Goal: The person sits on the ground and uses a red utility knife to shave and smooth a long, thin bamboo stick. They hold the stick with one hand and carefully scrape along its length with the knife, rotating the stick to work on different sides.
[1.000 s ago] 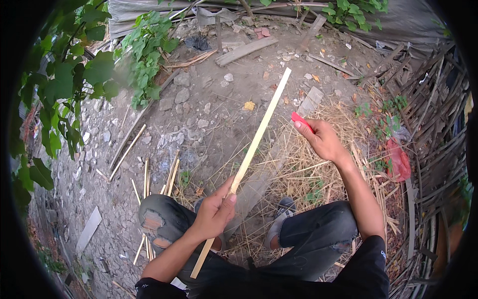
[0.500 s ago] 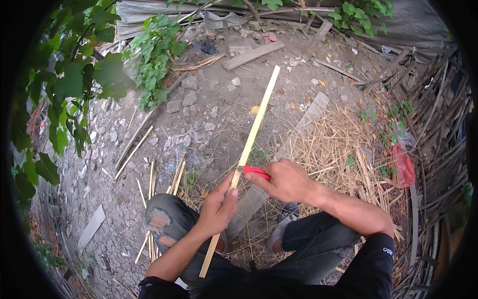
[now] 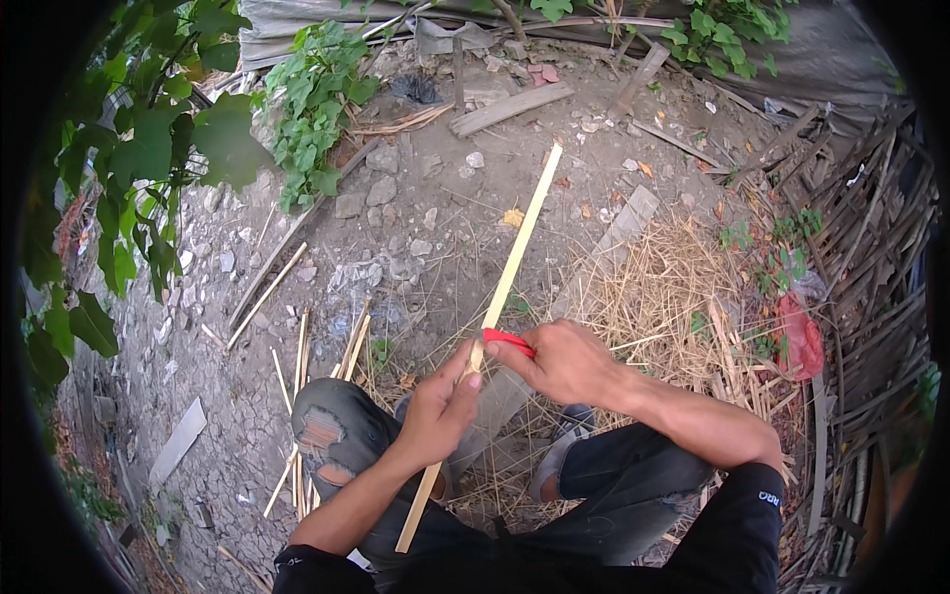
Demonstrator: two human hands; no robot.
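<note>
While the left hand [image 3: 438,411] grips a strip [image 3: 522,241], the right hand [image 3: 571,364] clasps a red tool [image 3: 508,343]; sleeves [image 3: 734,525] bear lettering [image 3: 769,498].

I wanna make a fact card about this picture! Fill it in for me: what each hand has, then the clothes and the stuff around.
Left hand: wrapped around a pale strip
Right hand: grips a red tool at the strip, by the left fingers
Strip: slanted, far end leaning right
Jeans: torn at the left knee
By the left knee: thin sticks
Beyond the right knee: straw
Far right: red plastic
Upper left: green leaves
</note>
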